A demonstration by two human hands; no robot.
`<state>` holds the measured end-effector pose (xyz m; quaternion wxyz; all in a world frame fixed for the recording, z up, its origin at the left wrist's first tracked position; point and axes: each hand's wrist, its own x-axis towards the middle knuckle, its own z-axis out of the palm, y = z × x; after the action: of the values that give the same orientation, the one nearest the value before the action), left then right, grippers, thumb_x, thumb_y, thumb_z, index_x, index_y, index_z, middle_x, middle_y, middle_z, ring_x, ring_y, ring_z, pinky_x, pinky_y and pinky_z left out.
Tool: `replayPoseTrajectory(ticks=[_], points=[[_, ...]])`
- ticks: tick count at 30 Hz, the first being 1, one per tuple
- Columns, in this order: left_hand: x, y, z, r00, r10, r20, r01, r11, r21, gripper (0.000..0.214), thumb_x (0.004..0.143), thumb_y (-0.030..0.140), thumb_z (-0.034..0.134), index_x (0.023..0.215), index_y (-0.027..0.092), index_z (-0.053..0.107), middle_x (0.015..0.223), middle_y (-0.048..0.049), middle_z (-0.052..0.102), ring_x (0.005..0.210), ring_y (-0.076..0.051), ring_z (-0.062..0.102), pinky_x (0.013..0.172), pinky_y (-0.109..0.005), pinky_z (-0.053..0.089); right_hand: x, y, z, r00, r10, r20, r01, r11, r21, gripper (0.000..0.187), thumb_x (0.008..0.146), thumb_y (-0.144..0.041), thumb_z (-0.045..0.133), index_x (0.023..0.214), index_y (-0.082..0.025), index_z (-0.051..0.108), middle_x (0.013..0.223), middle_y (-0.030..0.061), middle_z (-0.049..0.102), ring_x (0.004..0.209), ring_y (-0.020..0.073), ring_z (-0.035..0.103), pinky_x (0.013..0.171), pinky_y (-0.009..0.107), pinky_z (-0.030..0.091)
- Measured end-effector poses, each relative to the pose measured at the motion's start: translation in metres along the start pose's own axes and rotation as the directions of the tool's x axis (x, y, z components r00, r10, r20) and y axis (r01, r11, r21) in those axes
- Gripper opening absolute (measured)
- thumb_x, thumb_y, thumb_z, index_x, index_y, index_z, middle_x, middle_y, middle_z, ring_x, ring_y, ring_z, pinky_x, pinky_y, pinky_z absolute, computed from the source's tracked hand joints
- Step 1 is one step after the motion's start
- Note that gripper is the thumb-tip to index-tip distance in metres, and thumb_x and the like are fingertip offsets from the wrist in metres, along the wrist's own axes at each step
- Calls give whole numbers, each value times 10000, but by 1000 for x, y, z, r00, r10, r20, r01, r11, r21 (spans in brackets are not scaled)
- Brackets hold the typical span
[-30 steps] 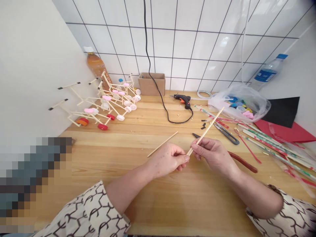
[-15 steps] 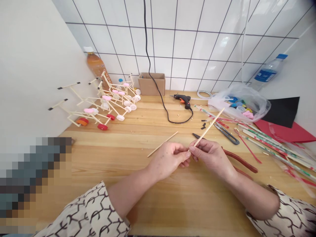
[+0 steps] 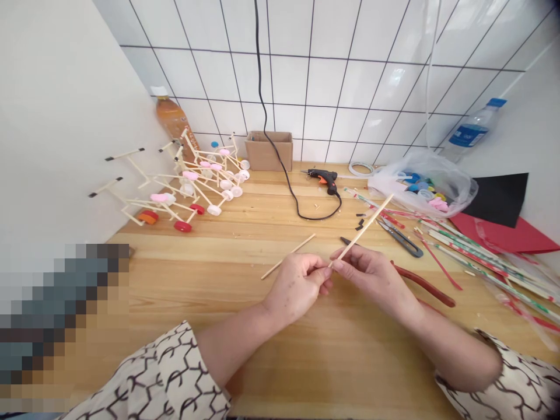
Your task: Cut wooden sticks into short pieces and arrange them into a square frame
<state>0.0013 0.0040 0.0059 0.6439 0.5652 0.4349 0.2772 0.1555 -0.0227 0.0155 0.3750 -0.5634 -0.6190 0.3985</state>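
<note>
Between both hands is a pale wooden chopstick [image 3: 366, 226], slanting up and away to the right. The fingers of my left hand [image 3: 301, 283] pinch its near end. My right hand [image 3: 371, 277] grips it just above, thumb and fingers closed on the shaft. A second thin wooden stick [image 3: 287, 256] lies on the table beyond my left hand. Partly under my right hand rests a pair of pliers [image 3: 424, 283] with red-brown handles; its dark tip shows past the fingers.
Small stick-built tricycles [image 3: 188, 181] with bottle-cap wheels stand at left. A black glue gun [image 3: 322, 178] with its cord lies near a cardboard box [image 3: 269, 153]. On the right are snips [image 3: 400, 238], a plastic bag of caps [image 3: 380, 184], wrapped chopsticks [image 3: 485, 254] and red and black sheets [image 3: 501, 198].
Both hands have shifted slightly left with the chopstick. My right fingers sit a little differently along its lower part.
</note>
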Motion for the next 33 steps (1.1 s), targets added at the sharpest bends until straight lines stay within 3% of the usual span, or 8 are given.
replayPoseTrajectory(ticks=[2, 5, 8, 10, 19, 28, 30, 33], points=[[2, 1, -4, 1000, -18, -16, 18, 999, -50, 175, 764, 219, 558, 622, 124, 597, 577, -17, 609, 493, -99, 558, 512, -218, 451, -1, -1, -14, 996, -81, -26, 69, 949, -309, 221, 794, -389, 548, 829, -178, 602, 721, 55, 642, 658, 186, 584, 599, 302, 449], [6, 4, -11, 997, -36, -66, 27, 991, -133, 145, 741, 221, 593, 643, 116, 611, 571, -19, 620, 479, -92, 562, 500, -211, 453, -7, 1, -38, 979, -205, -25, 123, 676, -727, 189, 770, -358, 567, 830, -180, 583, 842, 102, 625, 773, 240, 575, 673, 352, 434], [9, 7, -17, 994, -46, -97, 25, 978, -208, 140, 708, 225, 631, 632, 109, 615, 550, -19, 621, 464, -90, 561, 497, -212, 449, -14, 9, -54, 986, -159, -51, 16, 395, -919, 218, 690, -382, 625, 718, -181, 544, 790, 109, 602, 765, 284, 571, 680, 396, 418], [11, 8, -20, 993, -62, -102, 35, 969, -245, 141, 693, 232, 647, 639, 104, 620, 547, -21, 623, 453, -91, 556, 492, -218, 449, -19, 16, -58, 998, -53, -39, -20, 321, -947, 206, 689, -374, 618, 667, -193, 522, 766, 101, 601, 746, 282, 576, 654, 385, 413], [15, 8, -28, 991, -66, -114, 35, 967, -254, 137, 698, 235, 643, 659, 105, 625, 561, -19, 625, 462, -97, 565, 508, -232, 461, -25, 26, -66, 990, 132, -54, -107, 433, -895, 107, 736, -246, 514, 636, -210, 526, 716, 77, 625, 645, 231, 602, 517, 303, 385], [17, 10, -31, 990, -37, -139, 12, 983, -182, 150, 729, 212, 594, 618, 112, 610, 561, -15, 619, 483, -92, 563, 523, -219, 453, -27, 15, -62, 983, 116, -143, -177, 381, -907, 172, 677, -183, 485, 529, -237, 417, 590, 90, 613, 584, 252, 607, 487, 324, 401], [18, 10, -32, 990, -24, -138, 1, 986, -168, 154, 732, 210, 586, 615, 113, 608, 566, -16, 618, 491, -92, 563, 527, -218, 452, -24, 20, -64, 972, 118, -202, -234, 467, -853, 152, 673, -212, 491, 543, -239, 415, 598, 84, 627, 557, 248, 597, 490, 336, 410], [17, 10, -32, 990, -14, -139, -9, 986, -165, 152, 736, 212, 580, 625, 113, 613, 575, -16, 616, 496, -91, 560, 535, -219, 454, -19, 24, -73, 939, 198, -281, -331, 743, -582, 90, 671, -296, 535, 633, -234, 483, 638, 70, 662, 558, 243, 607, 519, 350, 449]])
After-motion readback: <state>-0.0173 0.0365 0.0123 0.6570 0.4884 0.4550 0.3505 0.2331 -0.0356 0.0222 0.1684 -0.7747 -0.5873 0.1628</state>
